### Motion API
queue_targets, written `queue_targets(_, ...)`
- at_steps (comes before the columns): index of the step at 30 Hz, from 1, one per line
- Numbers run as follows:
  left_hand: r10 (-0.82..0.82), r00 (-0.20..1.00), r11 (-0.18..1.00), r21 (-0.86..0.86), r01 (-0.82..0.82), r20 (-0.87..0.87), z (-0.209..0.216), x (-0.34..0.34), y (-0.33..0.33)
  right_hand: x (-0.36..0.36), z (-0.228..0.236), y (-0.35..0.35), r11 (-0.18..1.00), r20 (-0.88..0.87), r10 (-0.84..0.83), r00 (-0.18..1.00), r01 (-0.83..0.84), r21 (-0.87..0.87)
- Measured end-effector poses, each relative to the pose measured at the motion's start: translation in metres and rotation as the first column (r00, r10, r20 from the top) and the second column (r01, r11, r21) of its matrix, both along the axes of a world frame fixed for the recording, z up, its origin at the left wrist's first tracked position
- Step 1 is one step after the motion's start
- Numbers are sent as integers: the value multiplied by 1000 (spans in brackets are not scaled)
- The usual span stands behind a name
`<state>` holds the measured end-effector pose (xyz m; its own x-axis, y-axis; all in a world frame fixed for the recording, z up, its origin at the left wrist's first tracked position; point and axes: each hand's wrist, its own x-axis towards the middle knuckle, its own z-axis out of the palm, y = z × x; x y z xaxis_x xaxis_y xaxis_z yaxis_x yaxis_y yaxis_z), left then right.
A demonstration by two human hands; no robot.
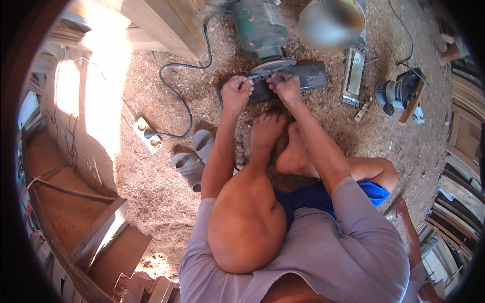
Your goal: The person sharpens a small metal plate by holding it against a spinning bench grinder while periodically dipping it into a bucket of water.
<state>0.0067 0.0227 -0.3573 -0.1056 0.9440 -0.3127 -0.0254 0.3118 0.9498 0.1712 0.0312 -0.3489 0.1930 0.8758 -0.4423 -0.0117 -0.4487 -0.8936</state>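
My left hand [238, 93] and my right hand [285, 87] are both closed in a pinch, one on each side of a thin dark strip [260, 77]. They seem to grip its two ends, though its kind is too small to make out. The strip lies at the near edge of a pale grinding wheel [273, 66]. That wheel is mounted on a worn green electric motor [259, 30]. Beneath my hands, a dark flat board [314, 76] lies on the ground, and my bare foot [268, 129] rests just nearer to me.
A power cable [173, 86] curls from the motor to a socket strip [147, 135]. Grey slippers [189, 167] lie at left. To the right are a round pale container [331, 25], a metal tool [353, 76] and a corded power tool [399, 94]. Shavings cover the ground.
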Motion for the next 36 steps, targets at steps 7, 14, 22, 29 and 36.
queue_targets(7, -37, 998, 999, -15, 37, -54, -1, -2, 4, -2, 6, 3, 998, -10, -41, 999, 40, -50)
queue_targets(14, 3, 1000, 1000, 13, -3, 10, -4, -1, 4, -5, 14, 4, 995, -86, -94, 992, 90, -51)
queue_targets(22, 12, 998, 1000, -16, -11, 58, 2, -1, 1, -9, 11, 6, 993, -92, -110, 990, 107, -43)
queue_targets(29, -20, 999, 999, -24, 21, 34, 1, -2, 2, -9, 5, 5, 995, -48, -76, 996, 73, -63)
queue_targets(36, -89, 988, 988, 112, 103, -126, 1, 8, 3, 6, 22, -9, 986, -161, -159, 974, 148, -79)
